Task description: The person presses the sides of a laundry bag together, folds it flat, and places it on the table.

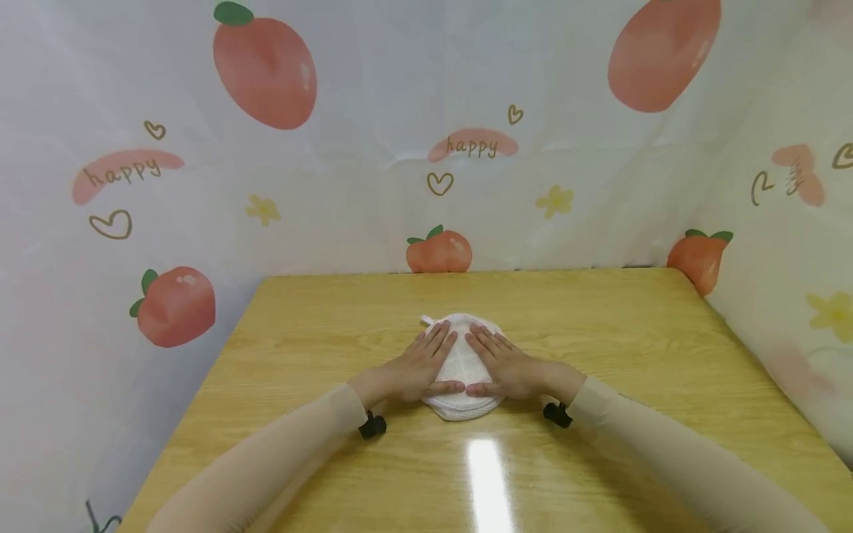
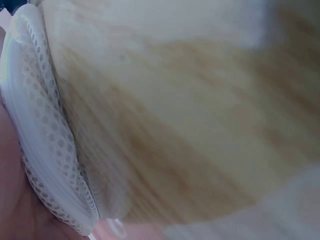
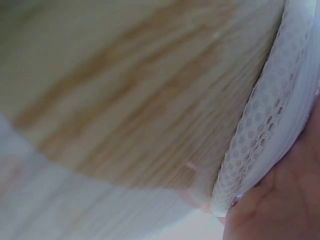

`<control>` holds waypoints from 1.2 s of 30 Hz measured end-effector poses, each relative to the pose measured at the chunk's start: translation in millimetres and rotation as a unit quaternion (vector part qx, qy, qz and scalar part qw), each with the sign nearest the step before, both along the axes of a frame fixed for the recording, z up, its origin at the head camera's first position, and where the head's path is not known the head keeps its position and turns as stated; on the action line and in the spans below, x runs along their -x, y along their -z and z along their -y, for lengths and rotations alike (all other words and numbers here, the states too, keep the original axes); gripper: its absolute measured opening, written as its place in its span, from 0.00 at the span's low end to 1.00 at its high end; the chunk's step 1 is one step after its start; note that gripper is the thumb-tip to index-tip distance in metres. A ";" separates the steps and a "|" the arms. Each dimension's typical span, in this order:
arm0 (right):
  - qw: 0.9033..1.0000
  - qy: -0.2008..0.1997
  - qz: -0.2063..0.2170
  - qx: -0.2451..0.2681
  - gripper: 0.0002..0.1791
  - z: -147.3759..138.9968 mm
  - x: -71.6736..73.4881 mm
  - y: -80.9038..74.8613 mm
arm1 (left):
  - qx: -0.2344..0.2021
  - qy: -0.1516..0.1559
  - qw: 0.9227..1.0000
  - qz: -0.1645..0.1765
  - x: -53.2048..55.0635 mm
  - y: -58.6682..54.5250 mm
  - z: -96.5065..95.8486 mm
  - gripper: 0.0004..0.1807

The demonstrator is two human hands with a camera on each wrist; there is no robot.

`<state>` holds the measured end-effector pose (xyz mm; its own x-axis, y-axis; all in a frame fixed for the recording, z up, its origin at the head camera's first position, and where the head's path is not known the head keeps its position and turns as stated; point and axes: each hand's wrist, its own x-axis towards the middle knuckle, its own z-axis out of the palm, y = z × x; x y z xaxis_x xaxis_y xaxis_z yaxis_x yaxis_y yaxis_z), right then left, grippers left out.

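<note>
A white mesh laundry bag point(image 1: 464, 366), rounded and flattened, lies on the wooden table with a small loop at its far left edge. My left hand point(image 1: 423, 363) rests on its left side, fingers straight and pointing away from me. On the opposite side my right hand point(image 1: 508, 366) lies flat in the same way, the two thumb tips almost meeting near the bag's front. Close up in the left wrist view, the bag's mesh edge point(image 2: 50, 120) and white zipper band show beside the palm. The right wrist view shows the mesh side point(image 3: 255, 120) against the other palm.
The wooden table point(image 1: 320, 318) reaches back to a white cloth backdrop point(image 1: 360, 148) printed with peaches, hearts and flowers. The cloth also hangs along the left and right sides. A bright light reflection point(image 1: 489, 481) falls on the table in front of the bag.
</note>
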<state>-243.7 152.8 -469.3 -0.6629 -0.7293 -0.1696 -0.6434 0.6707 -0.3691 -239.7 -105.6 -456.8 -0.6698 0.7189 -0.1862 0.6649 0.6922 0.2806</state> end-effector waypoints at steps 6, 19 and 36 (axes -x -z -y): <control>1.000 0.001 -0.004 0.006 0.56 0.9 -4.4 -4.6 | -0.016 -0.007 1.000 -0.003 -4.3 -1.9 1.4 0.52; 0.993 0.019 0.008 0.118 0.45 -18.9 10.1 -51.7 | -0.063 0.034 0.995 -0.073 -9.9 -15.7 5.0 0.48; 0.990 -0.115 0.014 0.086 0.32 27.4 66.2 -48.6 | 0.044 0.247 0.941 -0.225 -35.8 -7.8 -17.9 0.37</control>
<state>-309.9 125.5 -420.6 -0.4731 -0.8799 -0.0454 -0.7599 0.4336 -0.4844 -203.8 -87.7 -449.1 -0.2830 0.9585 -0.0362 0.9496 0.2746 -0.1510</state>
